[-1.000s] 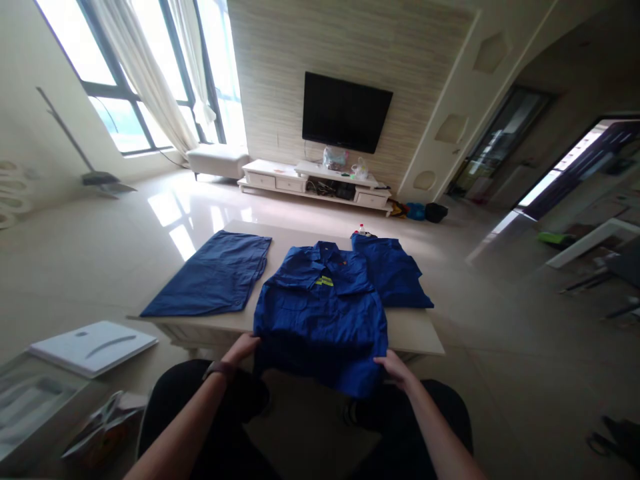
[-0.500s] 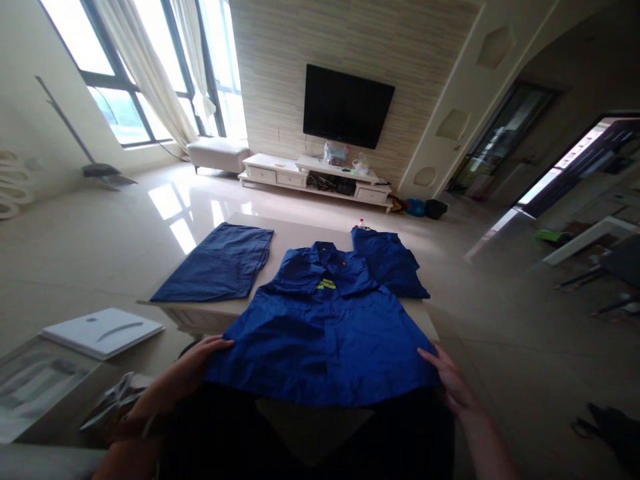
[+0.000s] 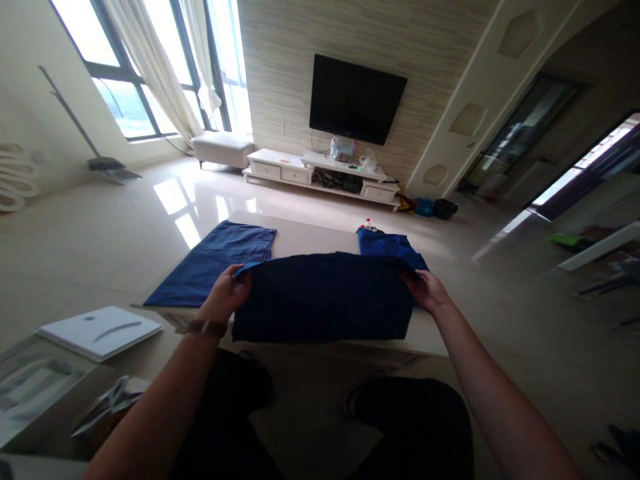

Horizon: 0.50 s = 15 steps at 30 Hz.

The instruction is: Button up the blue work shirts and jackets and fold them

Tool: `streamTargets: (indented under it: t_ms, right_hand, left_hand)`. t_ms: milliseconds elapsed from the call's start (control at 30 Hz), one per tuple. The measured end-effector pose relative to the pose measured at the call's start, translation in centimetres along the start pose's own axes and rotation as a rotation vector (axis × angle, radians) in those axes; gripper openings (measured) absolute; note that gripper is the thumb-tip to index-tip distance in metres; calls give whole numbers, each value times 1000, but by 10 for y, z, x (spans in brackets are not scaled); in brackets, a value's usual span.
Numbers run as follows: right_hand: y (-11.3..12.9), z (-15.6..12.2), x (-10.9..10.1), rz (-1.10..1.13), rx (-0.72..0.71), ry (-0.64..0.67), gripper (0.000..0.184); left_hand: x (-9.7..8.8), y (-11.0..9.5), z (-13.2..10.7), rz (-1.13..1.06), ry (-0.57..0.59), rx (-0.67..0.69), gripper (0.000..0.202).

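A dark blue work jacket (image 3: 323, 300) spans the space between my hands, its lower part lifted and folded up so that the collar and yellow stripe are hidden. My left hand (image 3: 229, 292) grips its left corner, and my right hand (image 3: 424, 288) grips the right corner at about the same height. To the left, a flat folded blue garment (image 3: 210, 263) lies on the low table (image 3: 310, 233). Another blue garment (image 3: 393, 245) lies at the right end, partly covered by the jacket and my right hand.
A small bottle with a red cap (image 3: 368, 224) stands behind the right garment. At the lower left, a white box (image 3: 103, 331) rests on a glass-topped side table (image 3: 40, 390). Across the room are a TV cabinet (image 3: 320, 175) and a grey ottoman (image 3: 223, 148).
Both hands have moved up and away from me, carrying the jacket's lower hem toward the collar. The jacket has gone from spread flat to folded over, showing its dark side.
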State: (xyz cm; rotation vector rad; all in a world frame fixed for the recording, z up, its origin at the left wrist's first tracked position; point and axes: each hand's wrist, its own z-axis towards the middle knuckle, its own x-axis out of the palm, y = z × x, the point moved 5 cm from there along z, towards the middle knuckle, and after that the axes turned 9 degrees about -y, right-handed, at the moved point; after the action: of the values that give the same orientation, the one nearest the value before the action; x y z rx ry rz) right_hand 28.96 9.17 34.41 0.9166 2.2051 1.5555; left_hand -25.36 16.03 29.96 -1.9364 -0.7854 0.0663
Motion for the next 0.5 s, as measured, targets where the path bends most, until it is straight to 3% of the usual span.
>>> streamTargets:
  t_ms: [67, 133, 233, 300, 367, 433, 500]
  right_hand:
    - [17, 36, 42, -164, -85, 106, 24]
    - [20, 64, 71, -250, -138, 162, 31]
    - [-6, 88, 83, -402, -145, 151, 43]
    - [-39, 92, 69, -541, -112, 111, 60]
    - [-77, 89, 43, -653, -58, 68, 65]
    - [-116, 82, 16, -734, 9, 42, 57]
    - [-150, 73, -2, -764, 72, 58, 49]
  left_hand:
    - [39, -7, 33, -63, 32, 42, 11]
    - [66, -9, 57, -59, 72, 201, 17]
    - [78, 11, 77, 276, 134, 463, 37]
    - [58, 37, 87, 594, 100, 553, 51]
    - [20, 60, 95, 860, -52, 562, 60]
    - [-28, 82, 100, 1046, -241, 395, 68]
    - [-61, 105, 100, 1011, -223, 145, 66]
